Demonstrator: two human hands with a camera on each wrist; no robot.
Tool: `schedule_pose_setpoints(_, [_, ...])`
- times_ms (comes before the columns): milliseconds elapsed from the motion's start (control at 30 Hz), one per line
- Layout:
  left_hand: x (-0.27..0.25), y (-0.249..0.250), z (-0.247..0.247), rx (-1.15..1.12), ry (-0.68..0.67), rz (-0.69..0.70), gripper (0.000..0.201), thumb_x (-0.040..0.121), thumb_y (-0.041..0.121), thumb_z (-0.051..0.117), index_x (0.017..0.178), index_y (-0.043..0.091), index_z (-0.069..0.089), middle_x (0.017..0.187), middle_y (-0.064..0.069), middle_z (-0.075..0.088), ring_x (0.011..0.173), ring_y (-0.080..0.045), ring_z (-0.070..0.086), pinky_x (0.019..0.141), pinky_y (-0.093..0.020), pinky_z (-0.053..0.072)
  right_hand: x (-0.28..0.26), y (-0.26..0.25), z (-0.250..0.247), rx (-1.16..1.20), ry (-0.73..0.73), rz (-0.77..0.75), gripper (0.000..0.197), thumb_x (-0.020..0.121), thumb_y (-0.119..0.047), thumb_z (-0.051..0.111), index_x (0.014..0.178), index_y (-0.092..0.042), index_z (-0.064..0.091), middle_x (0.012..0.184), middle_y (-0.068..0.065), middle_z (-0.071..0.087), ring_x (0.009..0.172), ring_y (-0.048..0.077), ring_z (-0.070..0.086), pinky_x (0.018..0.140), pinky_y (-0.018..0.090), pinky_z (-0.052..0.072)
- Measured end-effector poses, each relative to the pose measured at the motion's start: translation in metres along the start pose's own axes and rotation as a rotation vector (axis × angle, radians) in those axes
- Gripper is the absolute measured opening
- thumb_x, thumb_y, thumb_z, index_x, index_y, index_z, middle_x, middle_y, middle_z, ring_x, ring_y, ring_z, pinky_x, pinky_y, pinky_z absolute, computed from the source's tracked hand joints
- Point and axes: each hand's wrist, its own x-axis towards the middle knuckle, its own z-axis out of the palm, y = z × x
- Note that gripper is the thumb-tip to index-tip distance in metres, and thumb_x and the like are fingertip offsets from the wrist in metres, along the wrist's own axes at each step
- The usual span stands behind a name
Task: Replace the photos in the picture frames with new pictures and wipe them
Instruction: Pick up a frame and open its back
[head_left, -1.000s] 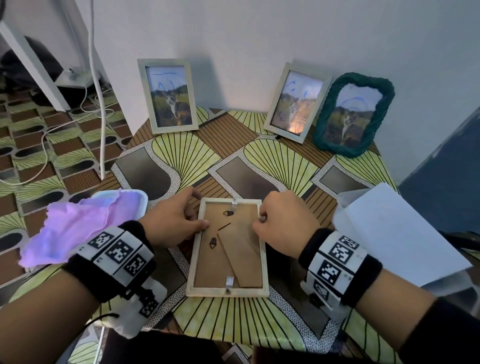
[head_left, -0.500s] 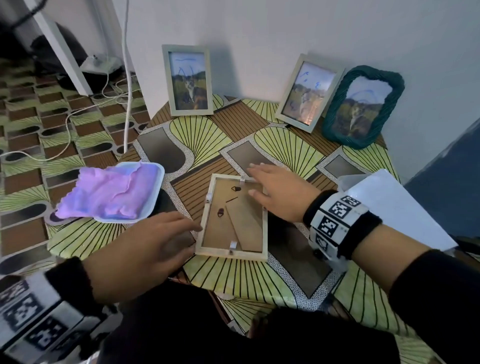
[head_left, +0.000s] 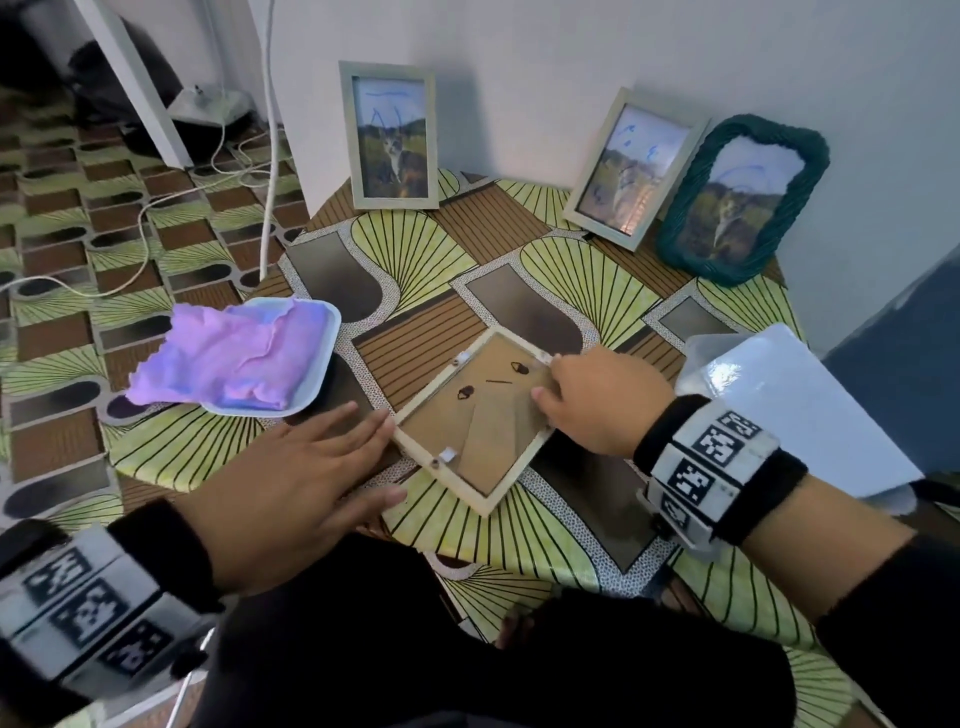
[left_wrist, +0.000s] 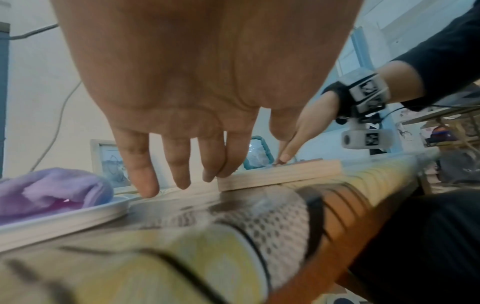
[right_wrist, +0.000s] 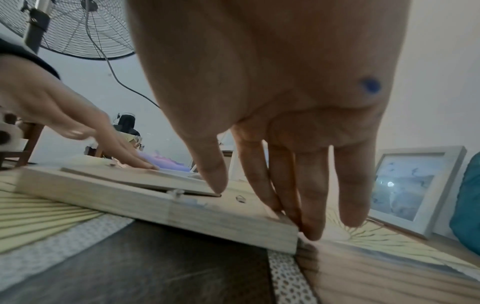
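Note:
A light wooden picture frame (head_left: 493, 441) lies face down on the patterned table, turned diagonally, its brown backing board and metal clips showing. My left hand (head_left: 358, 447) lies flat with straight fingers; the fingertips (left_wrist: 218, 172) touch the frame's (left_wrist: 280, 174) left corner. My right hand (head_left: 592, 400) rests on the far right corner: the thumb tip (right_wrist: 215, 185) presses the backing by a clip and the straight fingers (right_wrist: 309, 226) touch the frame's (right_wrist: 155, 205) corner edge. A purple cloth (head_left: 234, 364) sits in a white tray (head_left: 332, 322) to the left.
Three frames with cat photos lean on the back wall: a pale one (head_left: 392, 137) at the left, another pale one (head_left: 628, 166), and a green woven one (head_left: 737, 200) at the right. White sheets (head_left: 800, 400) lie at the table's right edge. Cables run across the floor on the left.
The face-down frame has turned from square-on to diagonal. My left hand left the frame's side, drew back, and now touches its left corner with straight fingers. My right hand stays on the far corner.

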Motion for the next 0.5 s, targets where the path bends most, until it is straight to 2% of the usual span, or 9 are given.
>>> schedule_pose_setpoints(67, [0.014, -0.006, -0.004, -0.031, 0.012, -0.014, 0.096, 0.075, 0.08, -0.015, 0.155, 0.029, 0.001, 0.159, 0.019, -0.004, 0.147, -0.002, -0.008, 0.121, -0.034, 0.017, -0.012, 0.002, 0.0, 0.037, 0.014, 0.004, 0.034, 0.099, -0.042, 0.036, 0.088, -0.017, 0.056, 0.073, 0.0, 0.054, 0.073, 0.023, 0.057, 0.064, 0.031, 0.043])
schedule_pose_setpoints(133, [0.029, -0.009, -0.009, -0.072, 0.015, -0.029, 0.095, 0.078, 0.081, -0.01, 0.155, 0.027, 0.003, 0.159, 0.016, -0.003, 0.146, 0.0, -0.009, 0.121, -0.031, 0.015, -0.025, 0.006, 0.002, 0.07, 0.035, 0.002, 0.04, 0.098, -0.043, 0.039, 0.067, -0.02, 0.044, 0.063, -0.003, 0.047, 0.065, 0.02, 0.053, 0.058, 0.029, 0.038])
schedule_pose_setpoints(200, [0.044, -0.009, -0.014, -0.159, -0.018, -0.03, 0.093, 0.08, 0.078, 0.004, 0.155, 0.023, 0.002, 0.16, 0.013, -0.004, 0.145, -0.001, -0.01, 0.12, -0.025, 0.007, -0.037, 0.011, 0.005, 0.1, 0.081, 0.014, 0.047, 0.097, -0.046, 0.041, 0.058, -0.02, 0.038, 0.058, -0.004, 0.046, 0.056, 0.015, 0.048, 0.049, 0.027, 0.03])
schedule_pose_setpoints(267, [0.058, -0.009, -0.015, -0.176, -0.05, -0.015, 0.09, 0.083, 0.073, 0.015, 0.155, 0.021, -0.001, 0.161, 0.01, -0.006, 0.146, -0.002, -0.012, 0.116, -0.019, -0.002, -0.047, 0.017, 0.01, 0.152, 0.114, 0.057, 0.048, 0.093, -0.048, 0.046, 0.055, -0.019, 0.04, 0.054, -0.004, 0.046, 0.052, 0.014, 0.047, 0.045, 0.028, 0.025])
schedule_pose_setpoints(367, [0.077, -0.009, -0.015, -0.143, -0.038, 0.012, 0.085, 0.092, 0.065, 0.029, 0.155, 0.018, -0.003, 0.162, 0.006, -0.007, 0.147, -0.005, -0.011, 0.115, -0.017, -0.003, -0.054, 0.025, 0.015, 0.233, 0.166, 0.097, 0.045, 0.088, -0.046, 0.056, 0.055, -0.016, 0.048, 0.051, -0.003, 0.051, 0.053, 0.017, 0.052, 0.047, 0.03, 0.032])
schedule_pose_setpoints(433, [0.085, -0.009, -0.016, -0.155, -0.011, 0.01, 0.084, 0.093, 0.062, 0.036, 0.156, 0.016, 0.004, 0.163, 0.003, 0.002, 0.149, -0.009, 0.0, 0.119, -0.022, 0.005, -0.053, 0.03, 0.017, 0.294, 0.205, 0.107, 0.038, 0.086, -0.044, 0.059, 0.06, -0.017, 0.055, 0.058, -0.002, 0.058, 0.061, 0.017, 0.058, 0.054, 0.032, 0.044])
schedule_pose_setpoints(467, [0.088, -0.008, -0.017, -0.163, 0.023, 0.003, 0.082, 0.092, 0.061, 0.041, 0.155, 0.016, 0.014, 0.162, 0.001, 0.014, 0.149, -0.013, 0.013, 0.12, -0.026, 0.014, -0.051, 0.031, 0.017, 0.331, 0.219, 0.111, 0.032, 0.085, -0.042, 0.061, 0.065, -0.018, 0.058, 0.063, -0.003, 0.061, 0.066, 0.016, 0.059, 0.06, 0.034, 0.049])
schedule_pose_setpoints(500, [0.089, -0.007, -0.019, -0.173, 0.076, 0.001, 0.076, 0.091, 0.06, 0.046, 0.152, 0.017, 0.028, 0.156, 0.0, 0.033, 0.143, -0.018, 0.032, 0.116, -0.03, 0.027, -0.049, 0.033, 0.017, 0.368, 0.229, 0.11, 0.025, 0.085, -0.04, 0.063, 0.07, -0.019, 0.06, 0.068, -0.004, 0.063, 0.07, 0.016, 0.06, 0.065, 0.035, 0.051])
